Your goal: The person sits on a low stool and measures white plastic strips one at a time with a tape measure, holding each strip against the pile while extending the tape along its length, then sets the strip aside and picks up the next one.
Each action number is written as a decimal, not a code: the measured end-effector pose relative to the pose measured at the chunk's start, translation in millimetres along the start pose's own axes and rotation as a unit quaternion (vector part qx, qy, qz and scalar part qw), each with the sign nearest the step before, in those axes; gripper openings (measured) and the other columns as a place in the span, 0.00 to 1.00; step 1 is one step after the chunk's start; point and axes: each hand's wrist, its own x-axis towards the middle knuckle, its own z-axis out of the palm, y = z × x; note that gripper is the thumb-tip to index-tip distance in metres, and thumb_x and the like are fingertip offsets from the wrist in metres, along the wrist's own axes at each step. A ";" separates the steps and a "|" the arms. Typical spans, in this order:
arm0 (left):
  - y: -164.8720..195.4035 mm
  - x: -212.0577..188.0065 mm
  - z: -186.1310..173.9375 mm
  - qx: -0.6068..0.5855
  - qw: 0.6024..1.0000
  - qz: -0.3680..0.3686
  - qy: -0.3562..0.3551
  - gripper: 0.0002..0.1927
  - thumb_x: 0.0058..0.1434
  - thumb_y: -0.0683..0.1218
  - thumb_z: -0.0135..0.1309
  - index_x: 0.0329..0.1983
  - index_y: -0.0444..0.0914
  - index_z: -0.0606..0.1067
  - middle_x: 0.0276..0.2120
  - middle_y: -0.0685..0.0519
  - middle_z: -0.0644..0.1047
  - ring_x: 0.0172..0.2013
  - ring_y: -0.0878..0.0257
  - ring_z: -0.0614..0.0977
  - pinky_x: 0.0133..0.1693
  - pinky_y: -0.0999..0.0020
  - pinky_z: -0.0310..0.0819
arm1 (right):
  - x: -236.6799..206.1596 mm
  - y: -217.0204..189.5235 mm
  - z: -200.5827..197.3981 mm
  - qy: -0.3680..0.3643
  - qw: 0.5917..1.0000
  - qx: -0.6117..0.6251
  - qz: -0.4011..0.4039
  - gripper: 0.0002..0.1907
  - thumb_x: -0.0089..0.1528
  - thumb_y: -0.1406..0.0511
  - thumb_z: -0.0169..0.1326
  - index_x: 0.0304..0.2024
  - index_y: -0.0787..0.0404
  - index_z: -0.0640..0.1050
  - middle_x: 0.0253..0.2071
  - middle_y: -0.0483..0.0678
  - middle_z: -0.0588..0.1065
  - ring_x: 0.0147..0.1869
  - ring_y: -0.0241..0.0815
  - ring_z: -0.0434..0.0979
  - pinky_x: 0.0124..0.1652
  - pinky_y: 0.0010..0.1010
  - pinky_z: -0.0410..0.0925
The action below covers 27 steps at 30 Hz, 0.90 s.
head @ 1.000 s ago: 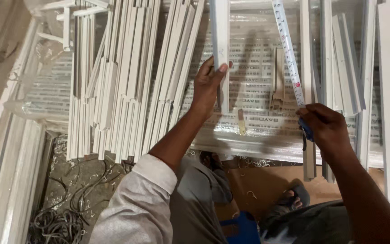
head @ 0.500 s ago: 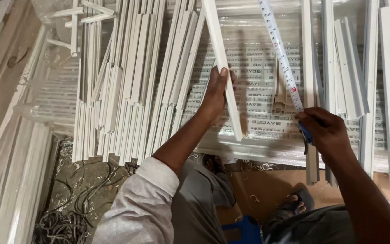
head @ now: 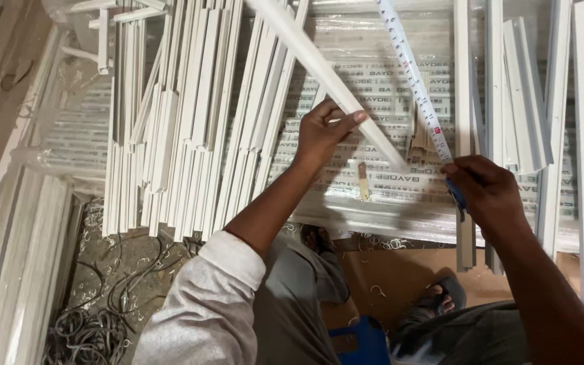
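- Left hand (head: 322, 135): forearm reaches forward, sleeve pushed up, thumb and fingers curled in a grip.
- Right hand (head: 484, 192): bare arm stretched forward, fingers closed, knuckles up.

White strips (head: 170, 122) lie stacked on a wrapped bundle (head: 373, 203); tangled wire (head: 96, 331) and a blue object (head: 356, 341) sit below.
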 end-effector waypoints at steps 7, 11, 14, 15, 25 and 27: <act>6.3 -2.1 -7.5 -0.020 0.999 0.035 -0.037 0.14 0.58 0.47 0.67 0.42 0.35 0.78 0.34 0.49 0.85 0.37 0.63 0.89 0.41 0.69 0.89 | -1.6 -3.7 -4.7 -0.022 0.996 -0.060 -0.061 0.10 0.68 0.65 0.55 0.47 0.65 0.81 0.33 0.46 0.73 0.30 0.33 0.68 0.28 0.28 0.63; 3.8 0.5 -7.6 0.022 0.998 0.003 -0.058 0.14 0.59 0.47 0.65 0.44 0.36 0.78 0.33 0.49 0.85 0.37 0.62 0.88 0.40 0.68 0.88 | -1.9 -4.7 -8.4 -0.026 0.996 -0.065 -0.047 0.10 0.68 0.65 0.56 0.46 0.65 0.81 0.32 0.47 0.72 0.28 0.34 0.67 0.27 0.31 0.62; 1.7 2.5 -8.3 0.054 0.995 -0.004 -0.083 0.16 0.62 0.48 0.63 0.48 0.35 0.77 0.37 0.48 0.83 0.41 0.62 0.88 0.43 0.68 0.88 | -2.3 -5.2 -10.6 -0.025 0.994 -0.075 -0.070 0.10 0.68 0.65 0.56 0.46 0.67 0.81 0.32 0.47 0.72 0.29 0.34 0.68 0.27 0.31 0.62; 1.2 2.9 -8.8 0.055 0.994 0.014 -0.098 0.17 0.63 0.49 0.63 0.50 0.35 0.77 0.40 0.49 0.83 0.43 0.62 0.87 0.45 0.68 0.88 | -2.3 -5.6 -11.3 -0.023 0.994 -0.080 -0.077 0.10 0.68 0.65 0.56 0.46 0.67 0.81 0.33 0.47 0.72 0.29 0.33 0.68 0.27 0.31 0.62; -0.7 5.0 -8.8 0.129 0.984 0.033 -0.118 0.21 0.63 0.52 0.62 0.54 0.36 0.78 0.43 0.51 0.82 0.46 0.63 0.86 0.49 0.69 0.85 | -1.0 -5.0 -12.5 -0.016 0.989 -0.105 -0.100 0.10 0.68 0.66 0.57 0.48 0.66 0.81 0.36 0.47 0.73 0.32 0.33 0.70 0.29 0.28 0.64; -0.7 4.4 -8.7 0.108 0.986 0.033 -0.123 0.21 0.63 0.52 0.62 0.54 0.36 0.78 0.43 0.52 0.82 0.45 0.64 0.86 0.48 0.68 0.84 | -0.9 -4.4 -12.7 -0.020 0.988 -0.108 -0.110 0.10 0.68 0.66 0.56 0.48 0.66 0.81 0.36 0.47 0.73 0.31 0.33 0.70 0.28 0.28 0.63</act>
